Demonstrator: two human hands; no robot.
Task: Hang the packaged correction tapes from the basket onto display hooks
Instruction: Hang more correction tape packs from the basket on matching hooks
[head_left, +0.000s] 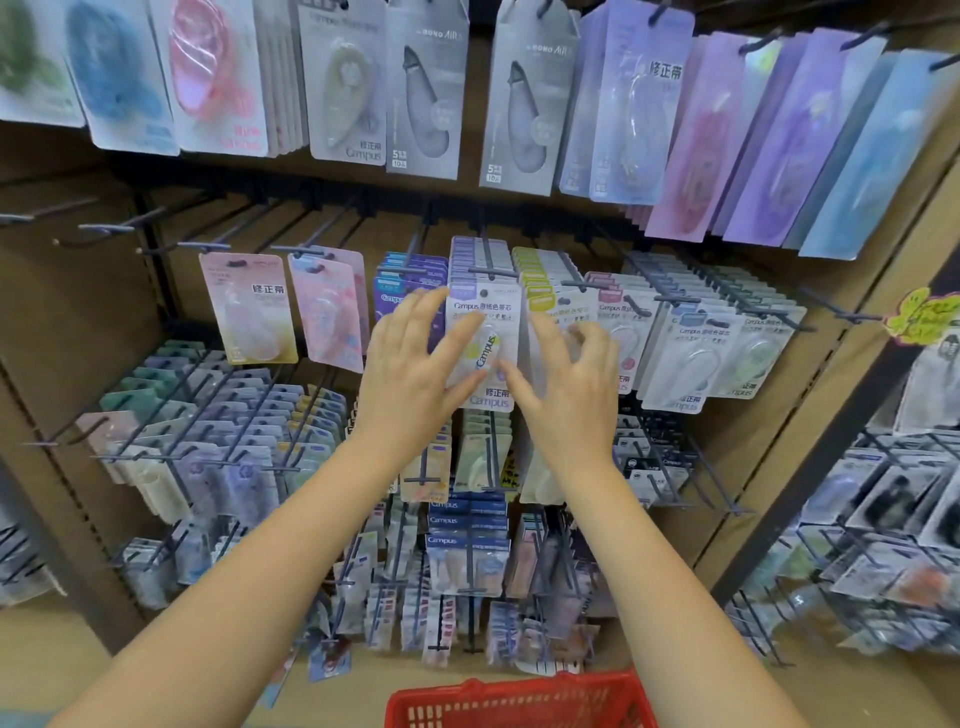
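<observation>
A packaged Campus correction tape (483, 358) hangs at the front of a full row on a display hook (489, 269) in the middle of the rack. My left hand (415, 374) lies against its left side, fingers straight and touching the card. Just right of it, my right hand (566, 384) has its fingers spread and loosely bent, and its thumb touches the package's lower right edge. Neither hand grips the package. The red basket (519, 699) shows at the bottom edge; its contents are hidden.
Rows of hooks packed with correction tapes fill the rack above, below and on both sides. Several bare hooks (119, 226) jut out at the upper left. A second wire rack (883, 519) stands at the right.
</observation>
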